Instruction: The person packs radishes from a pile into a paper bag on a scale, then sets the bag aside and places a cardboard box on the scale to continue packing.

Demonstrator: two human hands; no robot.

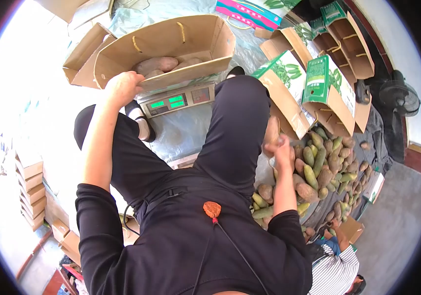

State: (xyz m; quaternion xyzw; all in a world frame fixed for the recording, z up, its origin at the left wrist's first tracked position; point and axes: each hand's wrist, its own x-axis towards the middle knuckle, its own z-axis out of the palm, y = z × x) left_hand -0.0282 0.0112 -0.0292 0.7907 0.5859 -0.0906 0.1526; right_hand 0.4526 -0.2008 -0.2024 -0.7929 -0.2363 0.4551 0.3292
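A long pinkish-brown vegetable [272, 129] is beside the person's right thigh, between the leg and a tipped carton [281, 96]. Its long axis runs roughly forward, away from the body, and its near end meets the blurred fingers of the right hand [280, 150]. That hand is partly curled and seems to touch the vegetable; the blur leaves it unclear whether the grasp is closed. The right hand is by far the nearer of the two. From it, the open box [164, 38] lies forward and to the left, past the right knee, with its long side running across the person's front.

The left hand [123, 89] is at the near edge of this box, toward its left end, fingers bent over the cardboard; whether they pinch it or only rest there, I cannot tell. Several brownish vegetables [159, 64] lie inside the box, which stands on a scale [176, 102] with lit green figures.

Just right of the right hand spreads a pile of green and brown vegetables [318, 162]. Beyond it stand more printed cartons [332, 81] and a black fan [401, 97]. Behind, to the right, another person [336, 270] in a striped shirt reaches toward the pile's edge.
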